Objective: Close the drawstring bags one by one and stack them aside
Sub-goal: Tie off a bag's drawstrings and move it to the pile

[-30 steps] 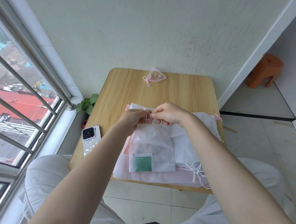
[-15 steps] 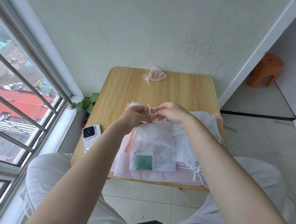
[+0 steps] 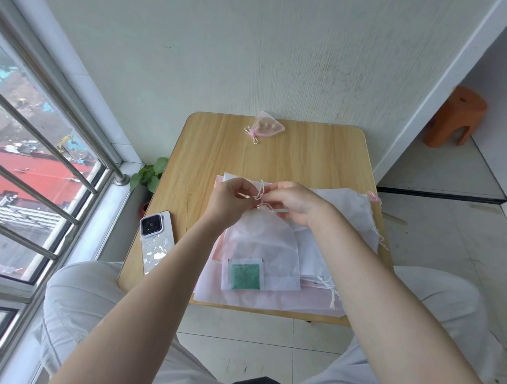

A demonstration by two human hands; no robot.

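Left hand (image 3: 231,199), right hand (image 3: 292,204): both pinch drawstring (image 3: 260,192) at gathered neck of white bag (image 3: 261,251), atop flat bag pile (image 3: 341,225), near half of table (image 3: 219,154).
Step, judged: cinching or tying this bag.
Next: finish closure, carry bag aside.
Room: bare far half, pink bag (image 3: 266,128) closed there; phone (image 3: 157,242) near left edge; pile overhangs near edge.

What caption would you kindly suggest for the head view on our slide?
Both hands, left hand and right hand, pinch the drawstring of a white mesh bag on the wooden table.
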